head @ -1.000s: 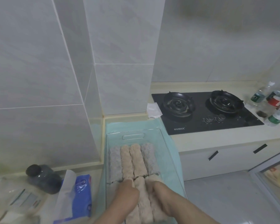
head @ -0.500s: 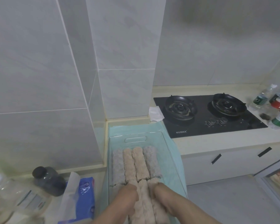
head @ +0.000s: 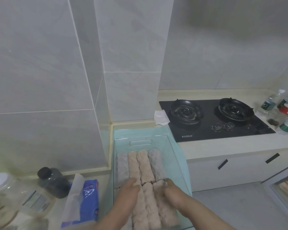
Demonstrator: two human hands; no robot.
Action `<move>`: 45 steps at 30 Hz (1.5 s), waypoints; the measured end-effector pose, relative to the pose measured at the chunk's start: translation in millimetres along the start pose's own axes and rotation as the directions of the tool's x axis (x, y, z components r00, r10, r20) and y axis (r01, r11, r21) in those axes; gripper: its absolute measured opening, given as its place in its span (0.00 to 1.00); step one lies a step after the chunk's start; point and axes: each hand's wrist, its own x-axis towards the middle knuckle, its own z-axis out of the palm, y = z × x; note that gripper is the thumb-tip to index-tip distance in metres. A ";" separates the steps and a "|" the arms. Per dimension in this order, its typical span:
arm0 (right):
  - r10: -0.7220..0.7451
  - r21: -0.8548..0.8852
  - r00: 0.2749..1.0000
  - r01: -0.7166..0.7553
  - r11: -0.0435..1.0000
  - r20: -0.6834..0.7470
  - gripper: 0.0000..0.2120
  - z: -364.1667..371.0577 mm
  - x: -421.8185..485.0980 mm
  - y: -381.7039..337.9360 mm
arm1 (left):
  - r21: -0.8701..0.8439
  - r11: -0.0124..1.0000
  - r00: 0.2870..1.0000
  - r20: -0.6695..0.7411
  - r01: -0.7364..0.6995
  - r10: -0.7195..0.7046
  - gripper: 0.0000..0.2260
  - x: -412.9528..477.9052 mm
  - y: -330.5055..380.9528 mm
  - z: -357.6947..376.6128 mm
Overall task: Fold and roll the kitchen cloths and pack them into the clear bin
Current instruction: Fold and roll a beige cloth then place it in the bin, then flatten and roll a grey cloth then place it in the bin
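Observation:
The clear bin (head: pixel 140 142) stands on a pale green mat on the counter in front of me. A far row of several rolled cloths (head: pixel 142 165), grey and beige, lies side by side in it. A near row of rolled beige cloths (head: pixel 148 205) fills the front half. My left hand (head: pixel 128 194) presses down on the left rolls of the near row. My right hand (head: pixel 172 192) presses on the right rolls, fingers curled over their far ends. Neither hand lifts a roll.
A black two-burner gas hob (head: pixel 213 117) is set in the counter to the right, with a white tissue (head: pixel 161 117) by its corner and several bottles (head: pixel 287 112) at the far right. A dark jar (head: pixel 54 182), a clear jar (head: pixel 15 195) and a blue packet (head: pixel 88 205) sit left.
The view has tilted slightly, so everything sits lower in frame. Both hands stay on the near row of rolls, pressing them in place.

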 end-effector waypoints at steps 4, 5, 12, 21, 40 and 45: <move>-0.042 0.152 0.998 0.048 0.987 -0.041 0.23 -14.6 -7.8 -7.8 | -0.152 0.985 0.996 -0.062 -0.080 0.071 0.10 0.3 11.9 -8.2; -0.056 0.223 0.997 0.065 0.973 -0.046 0.23 -18.9 -7.8 -11.2 | -0.196 0.975 0.993 -0.081 -0.105 0.091 0.07 -2.6 18.5 -9.7; -0.246 0.515 0.965 0.258 0.818 -0.092 0.09 -55.9 -19.8 -50.4 | -0.384 0.889 0.952 -0.266 -0.249 0.151 0.09 -18.9 53.1 -18.2; -0.540 0.414 0.839 0.469 0.780 0.067 0.08 -123.4 -54.8 -78.6 | -0.410 0.741 0.793 -0.547 -0.532 0.267 0.13 -79.0 76.0 14.0; -0.716 0.142 0.229 0.897 0.418 0.660 0.14 -45.7 -231.3 -21.6 | 0.134 0.951 0.178 -0.966 -0.279 0.189 0.17 -391.3 -66.1 100.4; -0.592 0.234 0.023 0.906 0.353 0.806 0.13 37.4 -313.2 23.4 | -0.024 0.963 0.016 -1.000 -0.267 -0.021 0.13 -488.4 -147.5 122.4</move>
